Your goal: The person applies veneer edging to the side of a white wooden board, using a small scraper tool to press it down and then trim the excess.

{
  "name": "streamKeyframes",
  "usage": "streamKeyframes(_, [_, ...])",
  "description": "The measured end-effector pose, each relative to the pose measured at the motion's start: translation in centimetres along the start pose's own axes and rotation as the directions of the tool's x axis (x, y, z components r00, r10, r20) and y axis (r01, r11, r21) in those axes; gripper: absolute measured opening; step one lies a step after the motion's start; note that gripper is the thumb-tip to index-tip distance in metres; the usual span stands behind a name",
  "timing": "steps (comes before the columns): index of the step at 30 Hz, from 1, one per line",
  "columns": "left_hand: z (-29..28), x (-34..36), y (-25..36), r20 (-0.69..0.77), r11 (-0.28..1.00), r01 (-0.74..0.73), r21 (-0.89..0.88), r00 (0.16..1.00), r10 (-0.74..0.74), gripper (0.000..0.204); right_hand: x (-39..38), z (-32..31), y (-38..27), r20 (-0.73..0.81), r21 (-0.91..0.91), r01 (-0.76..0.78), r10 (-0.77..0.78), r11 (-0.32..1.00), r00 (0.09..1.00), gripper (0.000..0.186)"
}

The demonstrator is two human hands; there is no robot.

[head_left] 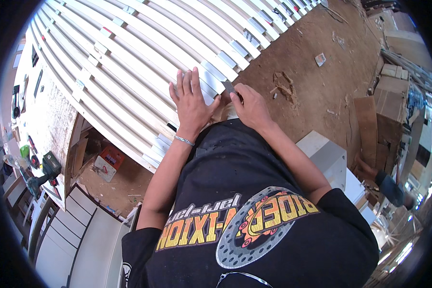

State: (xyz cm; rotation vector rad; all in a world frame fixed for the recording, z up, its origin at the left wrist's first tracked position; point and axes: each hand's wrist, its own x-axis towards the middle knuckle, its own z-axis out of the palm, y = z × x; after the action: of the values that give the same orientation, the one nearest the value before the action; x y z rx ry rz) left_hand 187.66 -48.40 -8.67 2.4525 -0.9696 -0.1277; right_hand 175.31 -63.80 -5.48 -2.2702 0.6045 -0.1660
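Head view, looking down over a black printed T-shirt [254, 225] at two bare hands working on a long rack of white slats [144, 62] that runs from the lower left to the upper right. Left hand [191, 103] lies flat and released, fingers spread, palm pressed on the slats near the rack's near edge; a silver bracelet [184, 140] circles its wrist. Right hand [251, 106] is closed in a pinch around a small grey flat tool [229, 87], whose tip touches the end of a slat at the rack's right edge, just beside the left hand's fingers. Small pale rectangular labels [106, 31] sit on several slats in a row along the rack. On the brown floor [312, 81] beyond the rack's right edge lies a small white card with a red mark [320, 59]. Below the rack's left edge sits a red box [113, 156]. Brown cardboard boxes [390, 101] stand stacked at the right
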Motion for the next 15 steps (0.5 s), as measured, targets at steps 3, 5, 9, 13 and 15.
streamKeyframes(3, [0.3,0.0,0.2,-0.019,1.000,-0.014,-0.004,1.000,0.014,0.109,0.1,-0.1,-0.5,-0.063,0.008,0.058,-0.057,0.998,0.996,0.014])
streamKeyframes(5, [0.5,-0.2,0.2,-0.036,1.000,-0.027,-0.014,0.999,0.027,0.109,0.4,-0.4,-1.1,-0.059,-0.017,0.080,-0.080,0.997,0.995,0.015])
streamKeyframes(9, [0.7,-0.3,-0.1,-0.060,0.998,-0.048,-0.033,0.997,0.046,0.112,1.4,-0.6,-2.2,0.073,-0.144,0.097,-0.087,0.985,0.994,0.018])
streamKeyframes(13, [0.9,-0.1,-0.1,-0.093,0.998,-0.050,-0.030,0.995,0.047,0.115,2.5,0.3,-2.5,0.150,-0.207,0.160,-0.130,0.965,0.980,0.021])
streamKeyframes(15, [0.7,0.0,0.0,-0.079,0.998,-0.028,-0.063,0.997,0.023,0.117,2.7,0.3,-2.6,0.155,-0.230,0.150,-0.116,0.961,0.981,0.020])
